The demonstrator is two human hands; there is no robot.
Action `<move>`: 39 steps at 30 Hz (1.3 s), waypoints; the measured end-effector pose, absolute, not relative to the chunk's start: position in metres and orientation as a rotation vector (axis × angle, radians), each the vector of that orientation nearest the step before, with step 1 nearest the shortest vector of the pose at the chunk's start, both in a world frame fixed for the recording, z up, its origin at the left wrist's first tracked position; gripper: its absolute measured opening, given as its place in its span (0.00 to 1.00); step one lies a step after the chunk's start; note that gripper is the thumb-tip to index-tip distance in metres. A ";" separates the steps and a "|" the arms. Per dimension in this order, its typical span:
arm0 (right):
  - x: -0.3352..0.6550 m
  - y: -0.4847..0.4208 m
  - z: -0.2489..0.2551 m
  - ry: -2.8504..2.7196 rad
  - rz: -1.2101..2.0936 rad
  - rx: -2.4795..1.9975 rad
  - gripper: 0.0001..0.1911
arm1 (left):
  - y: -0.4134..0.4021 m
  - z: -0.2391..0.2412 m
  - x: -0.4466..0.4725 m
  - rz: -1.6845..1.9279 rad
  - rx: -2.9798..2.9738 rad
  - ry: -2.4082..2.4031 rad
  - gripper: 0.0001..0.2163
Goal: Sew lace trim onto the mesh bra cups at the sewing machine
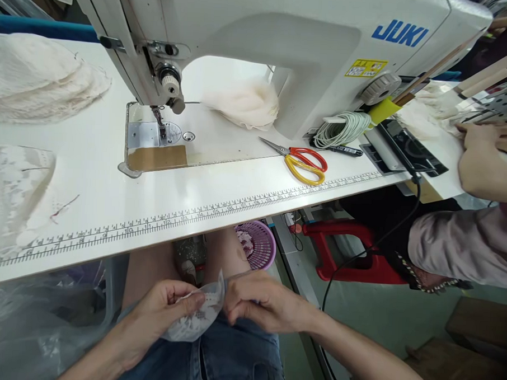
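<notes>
Above my lap, my left hand [173,307] pinches a small white lace piece [200,316] between thumb and fingers. The piece has a sheer, curved edge and a pointed tip standing up at its right side. Just right of that tip is my right hand [259,299], its fingers curled closed. What those fingers hold, if anything, is hidden. In front stands a white sewing machine [260,28], its needle area above the metal plate [155,134]. Scissors [307,161] with red and yellow handles lie on the table [220,188], which has a printed ruler along its edge.
Stacked cream fabric [40,80] and lace pieces [13,191] lie at left. More fabric [244,103] sits under the machine arm. A coiled cord [342,129] lies at right. Below are a purple basket [265,246] and red stool [351,256]. A co-worker's arm [485,166] shows at right.
</notes>
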State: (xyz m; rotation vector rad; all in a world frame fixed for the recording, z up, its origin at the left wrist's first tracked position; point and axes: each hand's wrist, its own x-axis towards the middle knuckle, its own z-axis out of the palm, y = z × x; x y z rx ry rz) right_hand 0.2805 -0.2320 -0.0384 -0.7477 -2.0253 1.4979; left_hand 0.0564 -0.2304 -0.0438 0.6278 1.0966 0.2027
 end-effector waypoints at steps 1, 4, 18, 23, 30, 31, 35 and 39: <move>0.289 -0.230 -0.044 -2.055 1.472 -0.857 0.13 | -0.230 -0.043 0.056 0.199 0.608 1.099 0.20; 0.321 -0.224 -0.065 -2.151 1.295 -1.281 0.13 | -0.230 -0.043 0.054 0.206 0.581 1.096 0.20; 0.267 -0.214 -0.050 -2.183 1.711 -0.939 0.21 | -0.231 -0.032 0.057 0.173 0.648 1.072 0.19; 0.264 -0.212 -0.067 -1.748 2.193 -0.805 0.18 | -0.233 -0.033 0.049 0.120 0.675 1.096 0.18; 0.262 -0.213 -0.061 -1.509 2.436 -0.760 0.17 | -0.231 -0.035 0.037 0.076 0.868 1.014 0.17; 0.261 -0.213 -0.061 -1.498 2.443 -0.762 0.16 | -0.231 -0.036 0.035 0.069 0.863 0.991 0.17; 0.258 -0.211 -0.063 -1.522 2.409 -0.759 0.15 | -0.235 -0.040 0.033 0.070 0.839 0.949 0.19; 0.257 -0.211 -0.064 -1.512 2.415 -0.750 0.15 | -0.235 -0.042 0.031 0.127 0.938 0.963 0.19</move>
